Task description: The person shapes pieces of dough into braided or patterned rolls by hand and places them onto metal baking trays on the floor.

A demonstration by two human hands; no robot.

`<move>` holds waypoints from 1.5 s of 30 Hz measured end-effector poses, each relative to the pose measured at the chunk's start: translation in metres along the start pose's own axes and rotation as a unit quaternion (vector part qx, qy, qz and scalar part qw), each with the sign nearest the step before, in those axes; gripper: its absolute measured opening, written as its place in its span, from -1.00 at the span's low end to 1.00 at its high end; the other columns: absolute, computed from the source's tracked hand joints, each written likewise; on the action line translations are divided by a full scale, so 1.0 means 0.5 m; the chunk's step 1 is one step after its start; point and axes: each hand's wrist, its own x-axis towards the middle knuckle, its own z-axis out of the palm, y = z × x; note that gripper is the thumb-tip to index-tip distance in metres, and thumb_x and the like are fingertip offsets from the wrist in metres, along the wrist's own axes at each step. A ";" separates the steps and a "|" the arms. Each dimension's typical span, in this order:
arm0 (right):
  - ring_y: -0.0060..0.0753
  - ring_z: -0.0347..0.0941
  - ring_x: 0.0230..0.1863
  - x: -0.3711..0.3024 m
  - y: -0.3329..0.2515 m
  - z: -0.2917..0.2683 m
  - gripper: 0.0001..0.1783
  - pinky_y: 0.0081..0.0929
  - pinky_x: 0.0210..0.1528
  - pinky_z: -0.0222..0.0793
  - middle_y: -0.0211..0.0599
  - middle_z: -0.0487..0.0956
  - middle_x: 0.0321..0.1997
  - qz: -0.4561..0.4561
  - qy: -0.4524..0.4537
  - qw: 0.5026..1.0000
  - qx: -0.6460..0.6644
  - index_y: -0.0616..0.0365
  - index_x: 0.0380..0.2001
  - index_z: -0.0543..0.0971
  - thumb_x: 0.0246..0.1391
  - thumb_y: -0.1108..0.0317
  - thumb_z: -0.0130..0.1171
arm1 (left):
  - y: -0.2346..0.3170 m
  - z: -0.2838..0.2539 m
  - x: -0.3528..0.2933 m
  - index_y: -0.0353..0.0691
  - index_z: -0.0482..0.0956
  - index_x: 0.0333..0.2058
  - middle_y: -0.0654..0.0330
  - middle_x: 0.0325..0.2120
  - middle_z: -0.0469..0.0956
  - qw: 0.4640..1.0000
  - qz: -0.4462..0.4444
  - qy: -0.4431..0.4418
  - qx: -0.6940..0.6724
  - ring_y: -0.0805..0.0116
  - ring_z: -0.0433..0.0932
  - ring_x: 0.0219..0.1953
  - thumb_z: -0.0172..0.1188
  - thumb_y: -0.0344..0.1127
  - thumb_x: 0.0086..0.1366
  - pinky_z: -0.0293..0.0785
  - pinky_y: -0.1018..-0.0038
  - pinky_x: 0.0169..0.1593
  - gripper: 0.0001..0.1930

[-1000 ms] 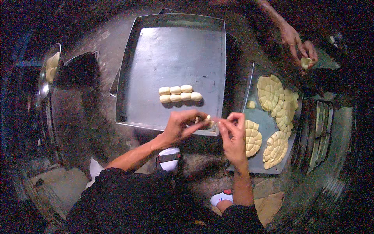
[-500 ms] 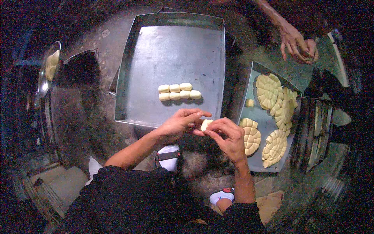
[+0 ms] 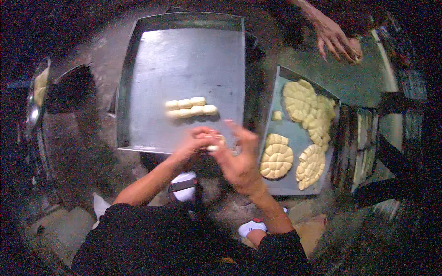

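Over the near edge of a large metal tray [image 3: 193,60], my two hands meet around a small pale piece of dough [image 3: 213,147], partly hidden by fingers. My left hand [image 3: 197,143] is closed on it with bent fingers. My right hand [image 3: 239,161], blurred by motion, has its thumb side against the dough while its other fingers stretch up and apart. Just beyond my hands, two touching rows of small dough rolls [image 3: 191,112] lie on the tray.
To the right, a second metal tray [image 3: 291,187] holds several flat, scored dough rounds [image 3: 276,158] and one loose dough cube [image 3: 276,115]. Another person's hands [image 3: 336,39] are at the upper right. A round metal pan [image 3: 34,112] stands at far left.
The view has shifted, so the trays appear further left. My right hand has gone from pinching the dough to stretched fingers, and my left fingers have curled over the piece.
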 end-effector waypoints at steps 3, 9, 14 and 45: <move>-0.06 0.35 0.25 -0.003 -0.024 0.027 -0.61 -0.16 0.14 0.33 -0.15 0.51 0.12 -0.100 -0.075 0.992 -0.029 0.26 0.04 0.48 0.15 0.37 0.05 | -0.003 -0.038 0.018 -0.34 0.51 -0.01 0.14 -0.22 0.60 0.992 0.047 0.037 0.109 0.40 0.60 -0.23 0.24 -0.29 0.23 0.55 0.50 -0.15 -0.61; -0.20 0.59 -0.22 0.073 0.099 0.062 -0.65 -0.34 -0.05 0.47 -0.17 0.66 -0.24 0.073 -0.183 0.958 0.206 0.24 -0.04 0.57 0.07 0.42 0.17 | 0.037 -0.022 0.005 -0.26 0.31 0.20 0.05 -0.04 0.53 0.875 0.278 0.016 0.395 0.29 0.58 -0.11 -0.05 -0.12 0.44 0.52 0.37 -0.08 -0.53; -0.13 0.51 -0.14 0.216 0.198 0.100 -0.72 -0.31 -0.11 0.48 -0.09 0.52 -0.20 0.032 -0.178 0.977 0.109 0.24 -0.11 0.58 0.16 0.34 0.17 | 0.125 -0.066 0.018 -0.18 0.28 0.23 -0.02 -0.02 0.50 0.835 0.212 0.095 0.498 0.11 0.41 0.08 0.25 -0.28 0.25 0.30 0.21 0.11 -0.41; -0.20 0.47 -0.06 0.282 0.158 0.297 -0.45 -0.37 -0.32 0.60 -0.13 0.45 -0.07 -0.331 -0.224 0.910 -0.111 -0.28 0.20 0.33 0.11 0.32 0.07 | -0.071 -0.145 -0.143 -0.30 0.43 -0.16 0.13 -0.30 0.51 0.930 -0.012 0.339 -0.145 0.28 0.51 -0.25 0.23 -0.07 0.27 0.56 0.30 -0.27 -0.60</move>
